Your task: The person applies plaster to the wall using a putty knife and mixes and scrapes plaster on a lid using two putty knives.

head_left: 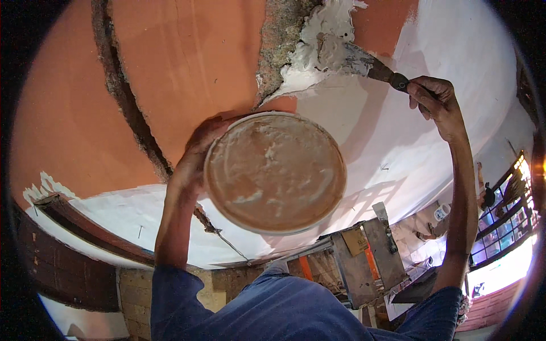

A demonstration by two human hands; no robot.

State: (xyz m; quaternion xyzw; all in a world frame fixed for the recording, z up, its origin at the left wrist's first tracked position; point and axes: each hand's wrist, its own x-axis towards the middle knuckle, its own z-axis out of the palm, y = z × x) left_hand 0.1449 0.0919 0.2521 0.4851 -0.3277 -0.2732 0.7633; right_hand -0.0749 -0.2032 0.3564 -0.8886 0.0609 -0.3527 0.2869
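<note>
My left hand [207, 136] grips a round white-rimmed container [276, 173] at its left side; its flat face is coated in pale brown paste with white smears, and my fingers are partly hidden behind it. My right hand [433, 102] is closed round the dark handle of a putty knife [381, 71]. The knife’s blade, smeared with white, touches a thick patch of white putty [318, 51] on a rough grey channel [276, 40] in the orange and white painted surface [193, 68].
A long open crack [128, 91] runs down the left. At the bottom right are a cardboard box [355, 243], dark boards [381, 256] with orange strips and a barred window [500, 216]. A brown beam [96, 227] crosses the lower left.
</note>
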